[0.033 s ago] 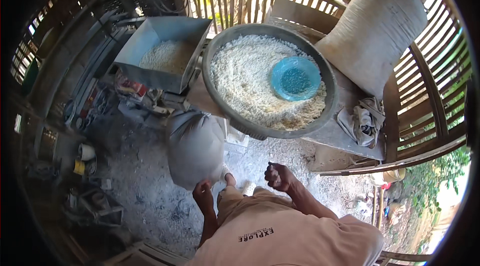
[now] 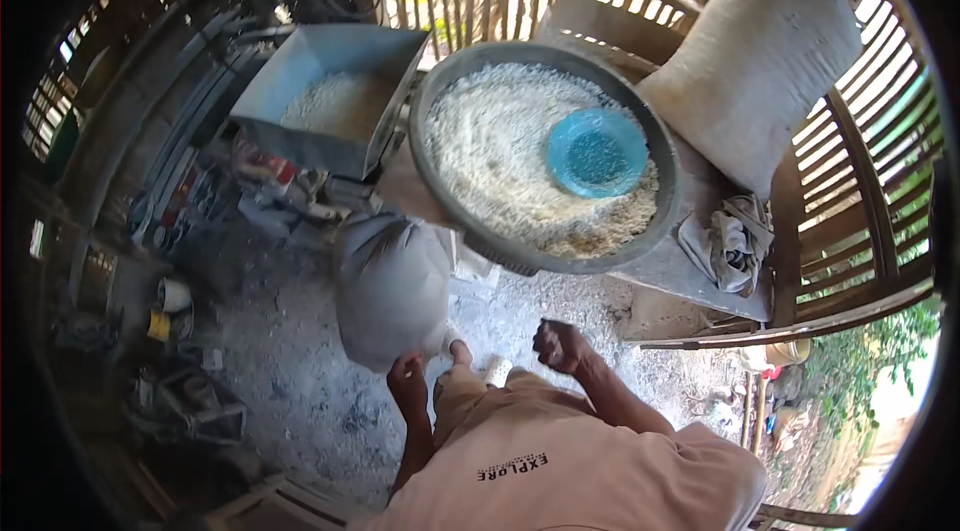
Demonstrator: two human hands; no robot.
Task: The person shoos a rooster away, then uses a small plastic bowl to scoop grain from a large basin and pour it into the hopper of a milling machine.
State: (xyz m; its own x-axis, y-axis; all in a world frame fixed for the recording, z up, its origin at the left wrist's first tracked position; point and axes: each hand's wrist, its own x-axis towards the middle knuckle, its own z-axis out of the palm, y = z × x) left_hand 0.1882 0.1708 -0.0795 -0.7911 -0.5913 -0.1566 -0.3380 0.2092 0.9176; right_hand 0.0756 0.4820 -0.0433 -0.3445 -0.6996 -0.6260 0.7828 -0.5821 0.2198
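My left hand [image 2: 406,378] is low in front of me, fingers curled in, beside the lower right side of a full grey sack [image 2: 392,293] tied at its top. Whether it touches the sack or pinches anything, I cannot tell. To the right, my right hand [image 2: 562,346] hangs in the air, closed like a fist. Anything inside it is hidden. Beyond both hands is a wide dark basin [image 2: 432,176] heaped with whitish, crumbly grain or meal [image 2: 490,146]. A round blue translucent bowl or sieve [image 2: 597,153] lies on that heap.
A metal hopper [image 2: 300,141] with similar pale material stands at the back left. A large stuffed sack [image 2: 760,56] leans at the back right. The bench [image 2: 655,279] under the basin carries a crumpled cloth or bag [image 2: 735,243]. Slatted walls surround the dusty floor [image 2: 300,371].
The view has shifted slightly, so the basin and bowl sit a little higher and further right. My right hand's fingers look more tightly closed. My left hand has hardly moved.
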